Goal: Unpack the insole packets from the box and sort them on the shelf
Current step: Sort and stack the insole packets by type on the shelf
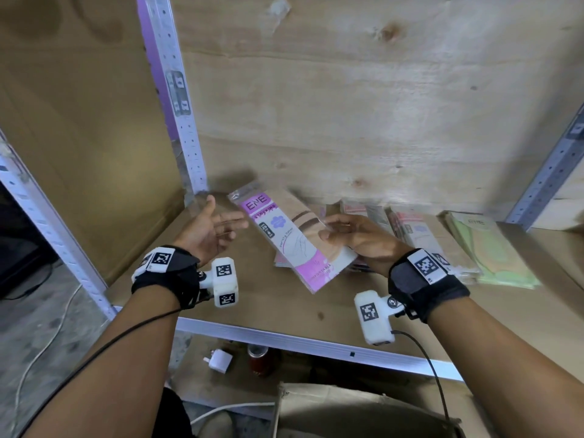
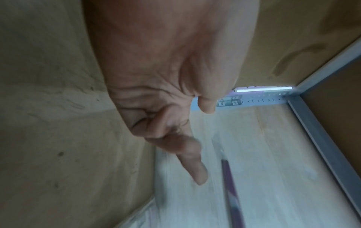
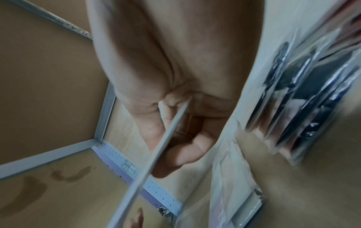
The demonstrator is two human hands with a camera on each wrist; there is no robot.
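Observation:
My right hand [image 1: 347, 232] pinches a flat purple-and-white ENE packet [image 1: 290, 238] by its right edge and holds it tilted above the shelf board [image 1: 284, 305]. In the right wrist view the packet [image 3: 156, 154] shows edge-on between thumb and fingers [image 3: 187, 154]. My left hand [image 1: 215, 229] hovers palm-in just left of the packet with fingers stretched out, holding nothing; its fingers [image 2: 195, 166] show bare in the left wrist view. Under the held packet lies a small pile of pink packets [image 1: 281, 262]. Further piles of packets [image 1: 423, 235] lie to the right, the last one green [image 1: 493, 248].
The shelf has a plywood back wall [image 1: 379, 105] and perforated metal uprights [image 1: 180, 99] at left and right [image 1: 550, 172]. An open cardboard box [image 1: 363, 412] stands on the floor below the shelf edge. A white plug [image 1: 218, 360] and a red can [image 1: 259, 361] lie under the shelf.

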